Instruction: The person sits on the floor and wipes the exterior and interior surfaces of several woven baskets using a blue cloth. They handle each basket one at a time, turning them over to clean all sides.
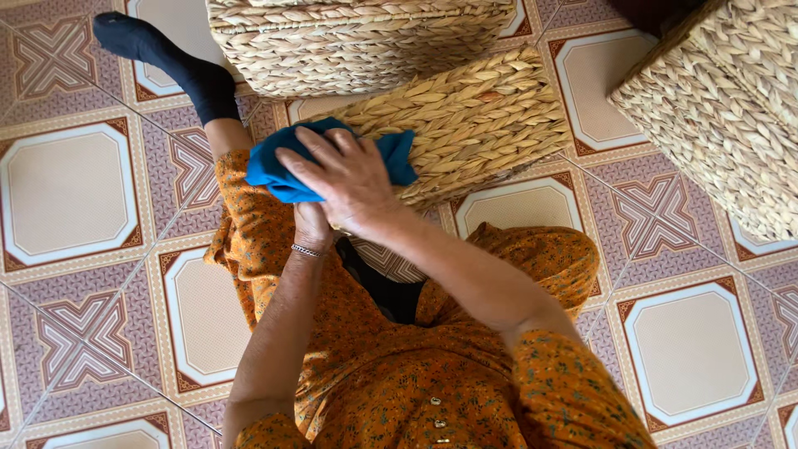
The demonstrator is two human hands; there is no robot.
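My right hand (347, 176) presses a blue cloth (278, 166) against the near corner of a woven straw basket (474, 120) that lies tilted on the tiled floor. My left hand (312, 226) reaches up under the right one; only its back and wrist with a thin bracelet show, at the basket's lower edge. Its fingers are hidden. I sit on the floor in an orange patterned dress, one leg in a black sock (170, 62) stretched out to the left.
A second woven basket (357, 37) stands behind the first at the top. A third woven basket (723, 108) fills the upper right corner. Patterned floor tiles (71, 191) surround me.
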